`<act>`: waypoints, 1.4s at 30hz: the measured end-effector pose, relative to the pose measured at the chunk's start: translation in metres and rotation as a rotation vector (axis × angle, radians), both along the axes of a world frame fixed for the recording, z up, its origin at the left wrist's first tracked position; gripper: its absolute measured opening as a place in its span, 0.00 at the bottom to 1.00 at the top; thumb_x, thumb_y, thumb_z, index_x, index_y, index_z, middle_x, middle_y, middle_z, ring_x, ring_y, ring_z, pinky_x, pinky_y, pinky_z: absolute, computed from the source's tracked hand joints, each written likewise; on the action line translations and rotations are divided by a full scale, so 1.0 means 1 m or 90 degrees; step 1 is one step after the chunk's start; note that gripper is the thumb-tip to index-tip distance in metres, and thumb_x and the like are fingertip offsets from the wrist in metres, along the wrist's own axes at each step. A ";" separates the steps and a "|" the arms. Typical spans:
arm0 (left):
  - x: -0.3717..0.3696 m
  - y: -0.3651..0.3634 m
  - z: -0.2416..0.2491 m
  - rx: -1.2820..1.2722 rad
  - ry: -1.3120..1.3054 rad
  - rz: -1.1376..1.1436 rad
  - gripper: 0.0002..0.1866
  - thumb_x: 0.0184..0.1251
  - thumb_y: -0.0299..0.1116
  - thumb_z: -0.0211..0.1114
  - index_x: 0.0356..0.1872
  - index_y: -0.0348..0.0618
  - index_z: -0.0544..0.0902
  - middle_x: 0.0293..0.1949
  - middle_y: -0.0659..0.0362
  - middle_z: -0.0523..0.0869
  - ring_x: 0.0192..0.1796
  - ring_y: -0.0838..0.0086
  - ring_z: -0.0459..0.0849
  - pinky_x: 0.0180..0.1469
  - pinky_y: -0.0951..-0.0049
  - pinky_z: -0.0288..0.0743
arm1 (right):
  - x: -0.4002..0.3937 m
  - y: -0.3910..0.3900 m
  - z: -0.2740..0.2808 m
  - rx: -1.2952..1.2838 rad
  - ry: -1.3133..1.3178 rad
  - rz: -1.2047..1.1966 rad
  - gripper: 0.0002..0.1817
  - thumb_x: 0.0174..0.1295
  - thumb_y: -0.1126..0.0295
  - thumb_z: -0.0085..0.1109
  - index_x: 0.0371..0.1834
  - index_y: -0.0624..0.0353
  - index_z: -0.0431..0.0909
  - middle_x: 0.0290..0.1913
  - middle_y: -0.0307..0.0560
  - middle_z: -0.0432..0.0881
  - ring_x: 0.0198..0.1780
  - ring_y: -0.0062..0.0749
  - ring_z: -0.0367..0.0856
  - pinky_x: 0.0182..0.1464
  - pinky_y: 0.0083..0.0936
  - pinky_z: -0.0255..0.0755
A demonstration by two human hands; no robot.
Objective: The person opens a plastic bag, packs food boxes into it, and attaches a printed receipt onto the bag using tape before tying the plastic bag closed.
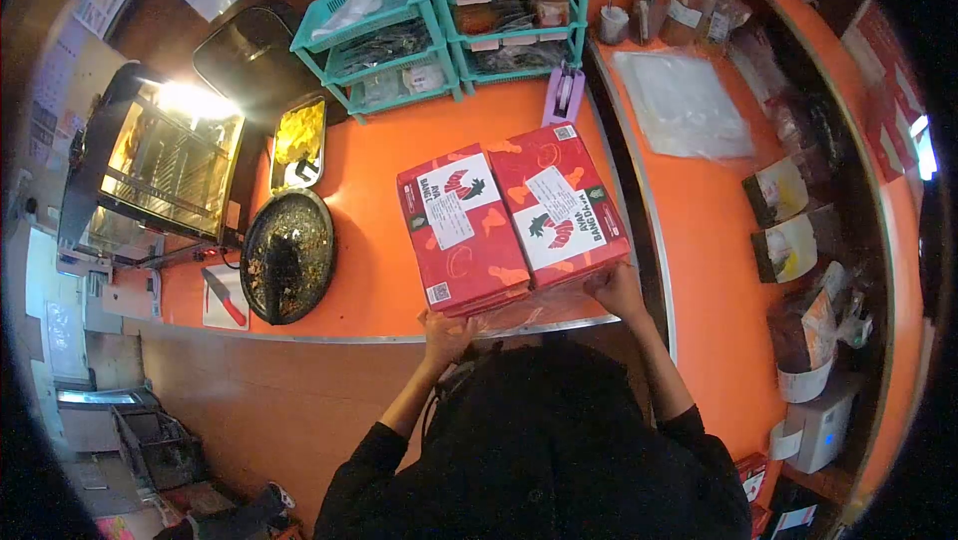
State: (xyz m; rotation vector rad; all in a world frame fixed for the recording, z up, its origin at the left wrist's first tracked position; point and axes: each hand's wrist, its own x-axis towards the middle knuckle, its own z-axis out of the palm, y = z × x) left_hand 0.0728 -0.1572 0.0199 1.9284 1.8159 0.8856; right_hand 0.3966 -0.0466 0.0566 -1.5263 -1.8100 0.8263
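Two red-and-white food boxes (474, 275) lie side by side on the orange counter, with printed labels on their lids. Crinkled clear plastic (544, 312) shows along their near side; how far it reaches under the boxes is hidden. At the near left corner, my left hand (447, 335) has its fingers closed on the plastic, close against the box. My right hand (617, 290) grips the plastic at the near right corner, its fingers curled and partly hidden.
A black round pan (287, 259) and a red-handled knife (228, 300) lie to the left, near a lit display warmer (170, 166). Teal basket racks (384, 36) and a purple tape dispenser (565, 94) stand behind. Clear bags (684, 101) lie on the right counter.
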 end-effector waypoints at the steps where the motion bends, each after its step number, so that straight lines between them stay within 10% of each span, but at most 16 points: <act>1: 0.000 0.001 0.010 0.001 0.001 0.001 0.07 0.51 0.37 0.69 0.21 0.46 0.85 0.28 0.60 0.86 0.40 0.66 0.79 0.51 0.58 0.55 | 0.000 0.001 0.001 0.001 0.001 0.001 0.13 0.39 0.71 0.70 0.25 0.64 0.77 0.24 0.52 0.78 0.28 0.42 0.81 0.32 0.31 0.74; 10: -0.026 0.001 0.089 -0.141 -0.236 -0.096 0.06 0.50 0.33 0.66 0.30 0.46 0.85 0.38 0.59 0.86 0.44 0.66 0.77 0.54 0.59 0.58 | 0.001 0.006 0.067 -0.139 0.022 0.002 0.12 0.42 0.74 0.67 0.29 0.65 0.77 0.26 0.53 0.81 0.28 0.39 0.82 0.31 0.29 0.73; 12: -0.023 0.009 0.143 0.000 0.044 -0.185 0.11 0.45 0.26 0.61 0.34 0.45 0.83 0.39 0.58 0.84 0.43 0.65 0.77 0.52 0.60 0.63 | 0.000 0.009 0.084 -0.163 -0.013 -0.002 0.15 0.44 0.74 0.64 0.38 0.64 0.78 0.30 0.55 0.83 0.31 0.38 0.84 0.35 0.30 0.75; 28: -0.051 0.059 0.176 0.025 0.150 -0.224 0.08 0.49 0.31 0.57 0.27 0.41 0.82 0.36 0.61 0.82 0.41 0.65 0.76 0.47 0.64 0.66 | 0.012 0.042 0.131 -0.280 0.046 0.129 0.16 0.52 0.76 0.60 0.46 0.67 0.79 0.28 0.44 0.82 0.29 0.26 0.80 0.34 0.26 0.76; 36: -0.065 0.096 0.127 -0.130 0.363 -0.174 0.09 0.47 0.40 0.62 0.21 0.46 0.83 0.41 0.60 0.78 0.48 0.66 0.76 0.46 0.60 0.68 | 0.018 0.107 0.105 -0.186 -0.195 0.292 0.26 0.48 0.51 0.64 0.38 0.66 0.80 0.37 0.67 0.81 0.42 0.56 0.81 0.44 0.37 0.75; 42: -0.058 0.117 0.124 -0.199 0.417 0.007 0.20 0.31 0.33 0.71 0.35 0.55 0.84 0.65 0.45 0.57 0.53 0.48 0.73 0.42 0.53 0.76 | 0.010 0.135 0.111 0.000 -0.304 0.431 0.26 0.46 0.52 0.63 0.43 0.61 0.80 0.44 0.64 0.80 0.45 0.58 0.79 0.48 0.41 0.73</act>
